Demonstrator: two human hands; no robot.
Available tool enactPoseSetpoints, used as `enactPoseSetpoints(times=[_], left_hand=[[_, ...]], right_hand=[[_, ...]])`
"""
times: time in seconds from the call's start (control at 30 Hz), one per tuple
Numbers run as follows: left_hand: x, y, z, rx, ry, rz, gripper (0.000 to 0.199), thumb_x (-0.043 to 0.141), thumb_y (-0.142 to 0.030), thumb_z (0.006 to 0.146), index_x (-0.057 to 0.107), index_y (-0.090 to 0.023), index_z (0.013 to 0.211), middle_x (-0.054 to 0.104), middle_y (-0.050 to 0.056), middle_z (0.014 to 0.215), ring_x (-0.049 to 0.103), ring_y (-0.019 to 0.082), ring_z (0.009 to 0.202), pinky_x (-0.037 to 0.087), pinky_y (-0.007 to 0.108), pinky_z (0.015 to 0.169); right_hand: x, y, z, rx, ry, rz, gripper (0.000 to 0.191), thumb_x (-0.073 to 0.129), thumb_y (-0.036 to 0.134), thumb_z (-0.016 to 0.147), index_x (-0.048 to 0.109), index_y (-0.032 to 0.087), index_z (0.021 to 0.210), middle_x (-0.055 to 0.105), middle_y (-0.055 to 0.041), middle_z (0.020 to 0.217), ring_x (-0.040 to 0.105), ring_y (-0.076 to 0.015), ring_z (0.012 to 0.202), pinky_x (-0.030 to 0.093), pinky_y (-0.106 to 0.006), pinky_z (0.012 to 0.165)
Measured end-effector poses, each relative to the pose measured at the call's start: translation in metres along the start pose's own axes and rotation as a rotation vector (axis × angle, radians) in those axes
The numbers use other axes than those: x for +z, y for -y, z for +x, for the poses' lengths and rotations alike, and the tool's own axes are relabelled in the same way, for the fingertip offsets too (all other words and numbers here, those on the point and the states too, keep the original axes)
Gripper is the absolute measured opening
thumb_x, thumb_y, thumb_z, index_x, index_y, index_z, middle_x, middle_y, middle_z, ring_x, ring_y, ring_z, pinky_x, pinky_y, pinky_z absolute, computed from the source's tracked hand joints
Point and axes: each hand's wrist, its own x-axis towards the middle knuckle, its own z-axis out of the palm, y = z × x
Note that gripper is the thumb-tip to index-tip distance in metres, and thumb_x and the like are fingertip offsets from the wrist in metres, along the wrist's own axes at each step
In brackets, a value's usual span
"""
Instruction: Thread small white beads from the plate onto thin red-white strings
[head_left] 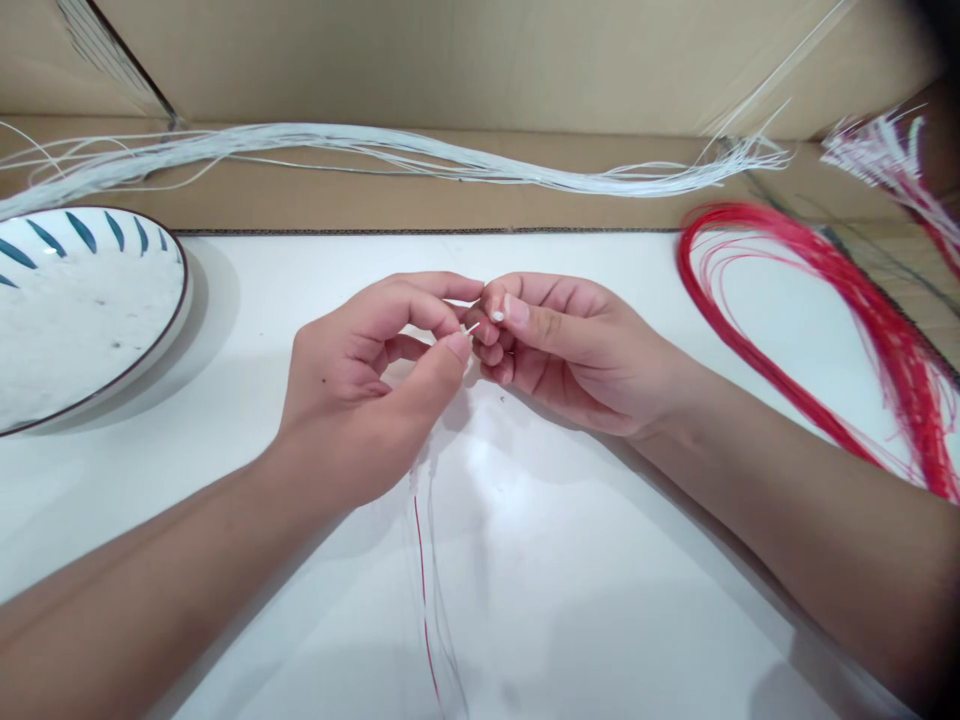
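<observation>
My left hand (367, 375) pinches the thin white tip of a wire (473, 327) between thumb and forefinger. Below that hand, a red strand (421, 560) and a pale strand (442, 600) trail down over the white table toward me; the hand hides how they join the tip. My right hand (566, 345) meets it at the fingertips, its thumb and forefinger pressed together on a tiny white piece (496, 316), too small to name.
At the left stands a white dish (184, 290) with a dark rim, holding fine white stuff. A bundle of white wires (450, 150) lies along the cardboard (420, 205) at the back. On the right are looped red wires (780, 370) and a red-and-white bundle (877, 155).
</observation>
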Motion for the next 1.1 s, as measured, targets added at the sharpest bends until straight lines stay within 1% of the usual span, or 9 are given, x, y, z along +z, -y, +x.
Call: enactPoseSetpoints(times=[0.1, 0.27, 0.5, 0.63, 0.8, 0.97, 1.1], left_hand=[[-0.0009, 0.0004, 0.0002, 0.026, 0.019, 0.036, 0.014, 0.072, -0.017, 0.090, 0.070, -0.026, 0.080, 0.076, 0.001, 0.116, 0.072, 0.023, 0.110, 0.065, 0.039, 0.084], [-0.0012, 0.0005, 0.0000, 0.056, 0.030, 0.086, 0.012, 0.071, -0.019, 0.092, 0.069, -0.027, 0.082, 0.076, 0.001, 0.118, 0.073, 0.023, 0.110, 0.063, 0.038, 0.083], [-0.0002, 0.0002, -0.0003, 0.082, 0.026, 0.081, 0.014, 0.070, -0.018, 0.093, 0.070, -0.028, 0.084, 0.075, 0.000, 0.117, 0.072, 0.022, 0.109, 0.064, 0.038, 0.081], [-0.0002, 0.0005, -0.0005, 0.089, 0.030, 0.080, 0.012, 0.071, -0.019, 0.093, 0.070, -0.029, 0.085, 0.075, 0.000, 0.118, 0.072, 0.022, 0.109, 0.063, 0.039, 0.082], [-0.0002, 0.0005, -0.0006, 0.090, 0.033, 0.107, 0.011, 0.070, -0.022, 0.094, 0.070, -0.029, 0.085, 0.076, -0.001, 0.119, 0.073, 0.022, 0.108, 0.063, 0.039, 0.081], [0.0014, 0.0000, -0.0011, 0.101, 0.004, 0.082, 0.011, 0.071, -0.020, 0.093, 0.070, -0.026, 0.085, 0.076, 0.000, 0.116, 0.072, 0.019, 0.106, 0.062, 0.035, 0.079], [0.0021, 0.0002, -0.0012, 0.089, -0.006, 0.082, 0.011, 0.071, -0.018, 0.092, 0.070, -0.025, 0.084, 0.076, 0.002, 0.116, 0.073, 0.019, 0.105, 0.063, 0.035, 0.080]], right_hand=[[0.0002, -0.0006, 0.0002, 0.004, 0.003, 0.017, 0.023, 0.081, 0.030, 0.088, 0.067, 0.014, 0.079, 0.064, 0.0012, 0.080, 0.060, -0.0060, 0.070, 0.053, -0.016, 0.065], [0.0011, -0.0015, 0.0002, 0.004, 0.002, 0.050, 0.020, 0.079, 0.029, 0.089, 0.068, 0.014, 0.081, 0.064, 0.0011, 0.081, 0.061, -0.0061, 0.072, 0.054, -0.016, 0.067], [0.0063, -0.0037, -0.0006, 0.032, 0.013, 0.172, 0.016, 0.079, 0.026, 0.089, 0.070, 0.017, 0.080, 0.065, 0.0021, 0.079, 0.061, -0.0061, 0.072, 0.054, -0.016, 0.068], [0.0072, -0.0045, -0.0009, 0.029, 0.029, 0.209, 0.015, 0.077, 0.024, 0.091, 0.071, 0.015, 0.080, 0.065, 0.0014, 0.079, 0.062, -0.0058, 0.073, 0.055, -0.015, 0.069], [0.0083, -0.0049, -0.0012, 0.034, -0.008, 0.208, 0.014, 0.075, 0.022, 0.091, 0.071, 0.016, 0.080, 0.065, 0.0017, 0.079, 0.062, -0.0059, 0.072, 0.055, -0.015, 0.068], [0.0083, -0.0060, -0.0009, 0.017, -0.010, 0.177, 0.017, 0.079, 0.026, 0.088, 0.071, 0.015, 0.078, 0.065, 0.0014, 0.078, 0.060, -0.0060, 0.070, 0.055, -0.016, 0.067], [0.0078, -0.0071, 0.0001, -0.020, -0.040, 0.111, 0.018, 0.080, 0.028, 0.088, 0.070, 0.016, 0.080, 0.066, 0.0013, 0.079, 0.060, -0.0059, 0.069, 0.053, -0.016, 0.064]])
